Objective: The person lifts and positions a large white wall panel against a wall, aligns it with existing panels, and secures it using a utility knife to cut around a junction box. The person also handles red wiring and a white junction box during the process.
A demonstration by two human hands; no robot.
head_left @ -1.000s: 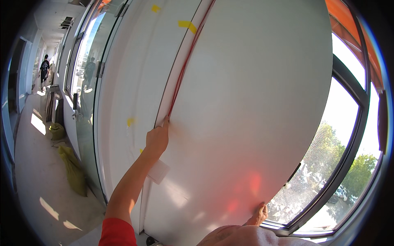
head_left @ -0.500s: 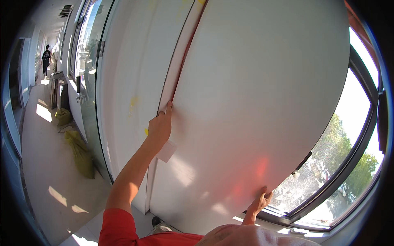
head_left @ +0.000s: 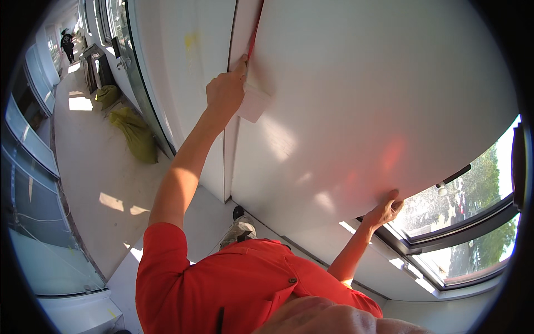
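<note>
In the head view, the white panel (head_left: 345,106) filled the middle and upper right of the frame. The left hand (head_left: 225,92) was at its left edge, above and left of the frame's centre, with the index finger pointing up beside a thin red strip (head_left: 252,46) and the other fingers curled; whether it pinched anything could not be told. A small pale plate (head_left: 255,108) showed just below that hand. The right hand (head_left: 382,211) was at the panel's lower right edge, right of centre, fingers bent and partly spread; how firmly it gripped, if at all, could not be told.

A red glow (head_left: 392,153) lay on the panel above the right hand. A window (head_left: 439,214) with a black frame stood at the right, trees outside it. The wearer's red shirt (head_left: 222,284) took up the bottom centre. A yellow mark (head_left: 191,41) was on the wall at upper left. Farther left, two green sacks (head_left: 136,136) lay on the corridor floor (head_left: 83,150), and a person (head_left: 67,44) in dark clothes was at far upper left.
</note>
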